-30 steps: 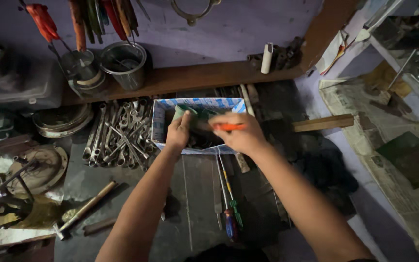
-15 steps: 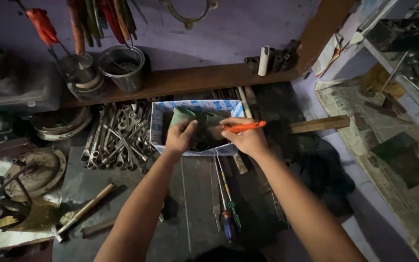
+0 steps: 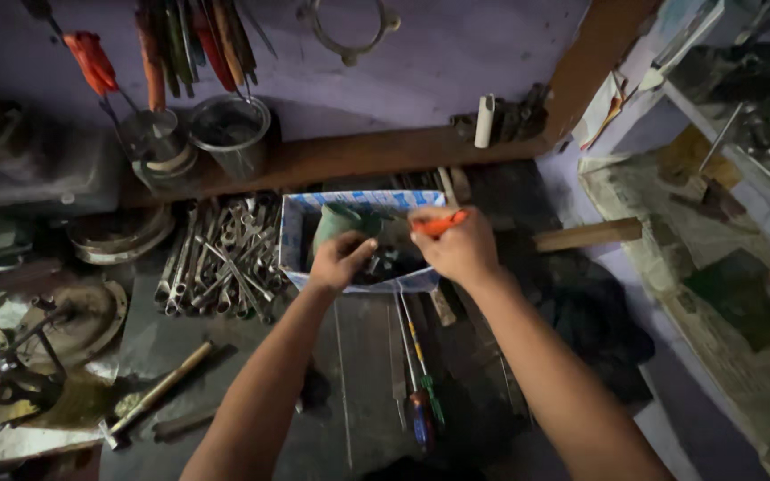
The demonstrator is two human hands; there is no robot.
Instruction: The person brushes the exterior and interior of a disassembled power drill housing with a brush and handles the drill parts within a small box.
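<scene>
At frame centre I see both hands over the box [image 3: 294, 233]. My right hand [image 3: 461, 251] pinches an orange tool [image 3: 439, 224] across its fingertips. My left hand [image 3: 340, 260] curls against a green object [image 3: 336, 223], just above its fingers.
</scene>
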